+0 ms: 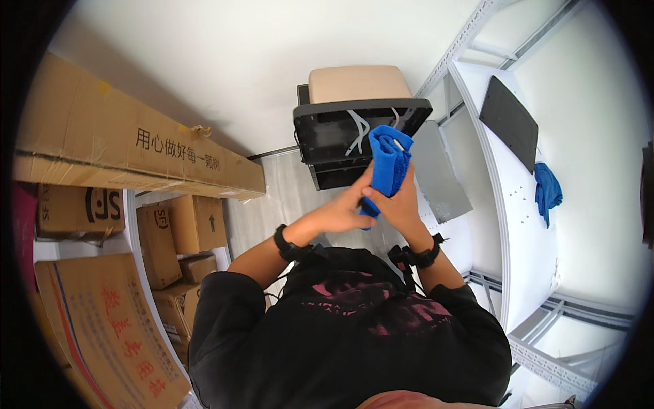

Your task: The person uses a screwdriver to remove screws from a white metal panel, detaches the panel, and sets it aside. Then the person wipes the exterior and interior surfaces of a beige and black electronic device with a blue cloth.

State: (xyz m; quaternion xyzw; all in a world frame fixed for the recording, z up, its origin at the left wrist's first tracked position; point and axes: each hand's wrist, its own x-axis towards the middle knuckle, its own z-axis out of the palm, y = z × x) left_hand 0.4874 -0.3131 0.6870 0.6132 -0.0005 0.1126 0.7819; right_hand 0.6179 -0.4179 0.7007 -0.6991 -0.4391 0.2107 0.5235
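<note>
A folded blue cloth stands upright between my two hands, in front of my chest. My left hand is closed on its lower left side. My right hand grips its lower right side, with the thumb laid across the front. A small pale strip shows near the top fold. The cloth's lower end is partly hidden by my fingers. Each wrist wears a black band with a small device on it.
Ahead stands a black rack with a beige box on it. Cardboard boxes fill shelves on the left. On the right, a white shelf carries a dark panel and a crumpled blue cloth. A grey panel leans beside it.
</note>
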